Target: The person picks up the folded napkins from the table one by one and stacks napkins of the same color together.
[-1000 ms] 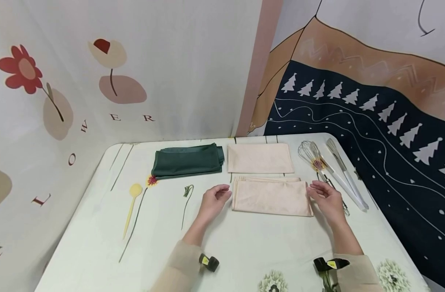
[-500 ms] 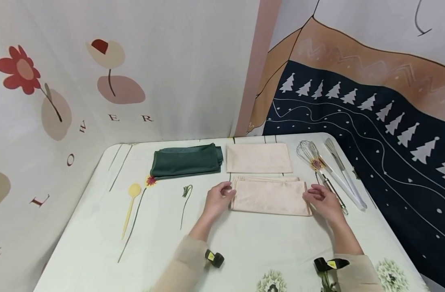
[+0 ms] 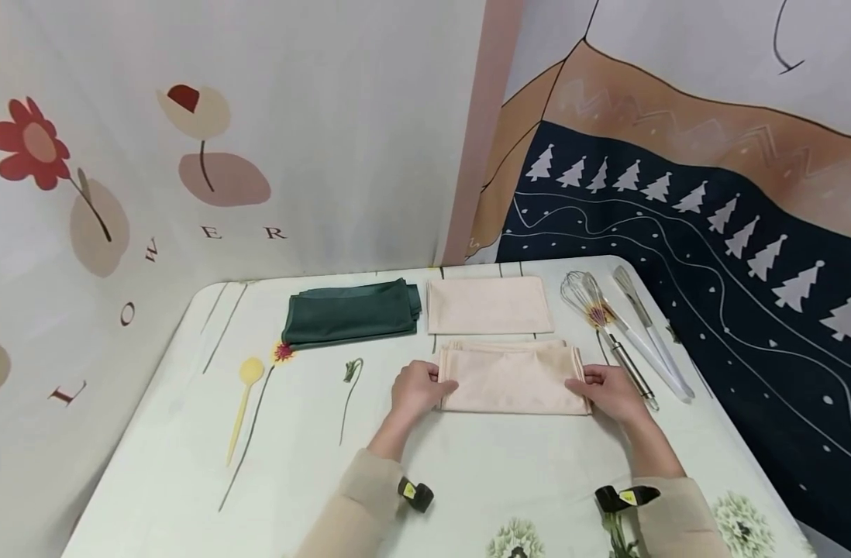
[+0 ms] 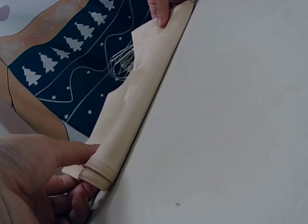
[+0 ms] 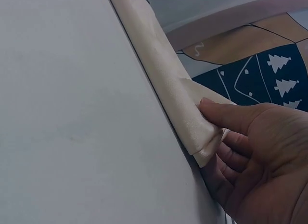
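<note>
A folded pale pink cloth [image 3: 512, 380] lies at the near middle of the table, its layers showing at the ends. At its left end my left hand [image 3: 415, 389] pinches it, thumb on top and fingers tucked beneath, as the left wrist view shows. My right hand [image 3: 612, 391] grips the other end the same way; in the right wrist view the thumb [image 5: 216, 112] presses on the cloth's upper face with the fingers under the edge. Just behind lies a second folded pink cloth [image 3: 490, 305], and a dark green folded cloth [image 3: 352, 311] is to its left.
A whisk [image 3: 617, 345] and tongs [image 3: 649, 333] with pale handles lie to the right, close to my right hand. On the left is a yellow spoon [image 3: 245, 395]. Patterned curtains [image 3: 342, 139] stand behind the table [image 3: 314, 496].
Both hands have closed in on the near pink cloth from its two sides. The thumbs now lie on top, gripping its ends. The view has shifted slightly.
</note>
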Tool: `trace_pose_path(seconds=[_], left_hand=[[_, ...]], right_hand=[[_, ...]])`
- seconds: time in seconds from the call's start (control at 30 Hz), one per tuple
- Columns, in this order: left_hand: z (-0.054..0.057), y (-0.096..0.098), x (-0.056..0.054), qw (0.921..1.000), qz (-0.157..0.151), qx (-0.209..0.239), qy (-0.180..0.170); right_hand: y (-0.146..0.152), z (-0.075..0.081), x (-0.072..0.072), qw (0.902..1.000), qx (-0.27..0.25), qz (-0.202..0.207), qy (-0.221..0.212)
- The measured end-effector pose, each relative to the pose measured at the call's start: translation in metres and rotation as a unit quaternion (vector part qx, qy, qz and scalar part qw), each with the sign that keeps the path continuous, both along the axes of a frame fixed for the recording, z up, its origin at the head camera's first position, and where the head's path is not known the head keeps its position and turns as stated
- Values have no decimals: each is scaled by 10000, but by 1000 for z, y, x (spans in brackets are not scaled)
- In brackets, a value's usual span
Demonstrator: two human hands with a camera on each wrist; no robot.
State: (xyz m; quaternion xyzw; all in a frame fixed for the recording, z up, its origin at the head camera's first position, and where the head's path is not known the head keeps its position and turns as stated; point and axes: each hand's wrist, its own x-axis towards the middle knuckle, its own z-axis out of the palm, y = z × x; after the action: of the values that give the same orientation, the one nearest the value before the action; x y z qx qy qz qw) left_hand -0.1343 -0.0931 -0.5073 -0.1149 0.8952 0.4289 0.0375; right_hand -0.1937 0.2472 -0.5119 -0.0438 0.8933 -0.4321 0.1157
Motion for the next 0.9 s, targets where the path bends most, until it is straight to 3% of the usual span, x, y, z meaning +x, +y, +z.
trace_pose_path(seconds=[0.3, 0.4, 0.57, 0.63, 0.77, 0.9], left_hand=[[-1, 0, 4, 9951, -395, 897, 153], [0, 0, 4, 9913, -234, 1288, 136], [0, -2, 5, 9824, 375, 1828, -79], [0, -4, 6, 9831, 498, 1752, -183], [-1, -6, 7, 9906, 304, 1301, -285], [1, -1, 7, 9989, 44, 460, 51]], right_hand=[[-5, -1, -2, 9967, -513, 448, 434], [-8, -2, -3, 9963, -582, 439, 459], [-8, -4, -2, 9984, -503, 243, 126], [-7, -4, -3, 9987, -460, 183, -86], [-6, -2, -4, 9984, -388, 171, -362], [-6, 0, -4, 9984, -324, 219, -408]])
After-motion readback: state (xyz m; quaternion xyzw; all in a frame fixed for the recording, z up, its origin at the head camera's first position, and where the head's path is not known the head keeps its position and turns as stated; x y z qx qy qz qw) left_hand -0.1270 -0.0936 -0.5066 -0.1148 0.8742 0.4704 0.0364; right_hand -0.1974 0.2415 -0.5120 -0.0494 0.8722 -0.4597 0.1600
